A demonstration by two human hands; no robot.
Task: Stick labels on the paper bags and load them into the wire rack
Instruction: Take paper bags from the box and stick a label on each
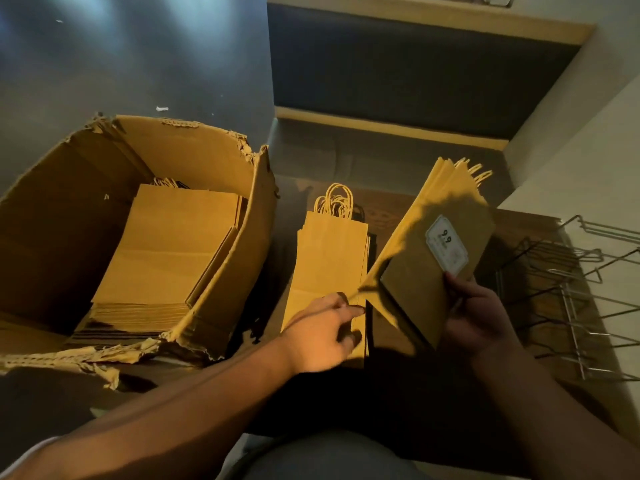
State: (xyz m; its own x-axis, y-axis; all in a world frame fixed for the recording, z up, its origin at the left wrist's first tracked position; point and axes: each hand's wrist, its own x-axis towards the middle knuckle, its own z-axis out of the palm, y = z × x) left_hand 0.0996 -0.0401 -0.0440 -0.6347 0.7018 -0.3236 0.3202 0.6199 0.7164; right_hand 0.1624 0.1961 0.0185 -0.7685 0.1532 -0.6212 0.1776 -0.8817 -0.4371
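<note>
the labelled bag bundle (440,244), right of centre, runs lower left to upper right, handles toward the upper right, label (446,249) facing up. the right hand (474,313) grips its lower end; the left hand (325,327), fingers loosely curled, touches the flat stack (329,258). labelling looks done; loading next likely calls for swinging it right into the wire rack (571,289).

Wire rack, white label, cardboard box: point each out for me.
wire rack (568,299), head view, on a metal divider wire.
white label (446,244), head view, on its printed face.
cardboard box (239,271), head view, on its right wall.
</note>
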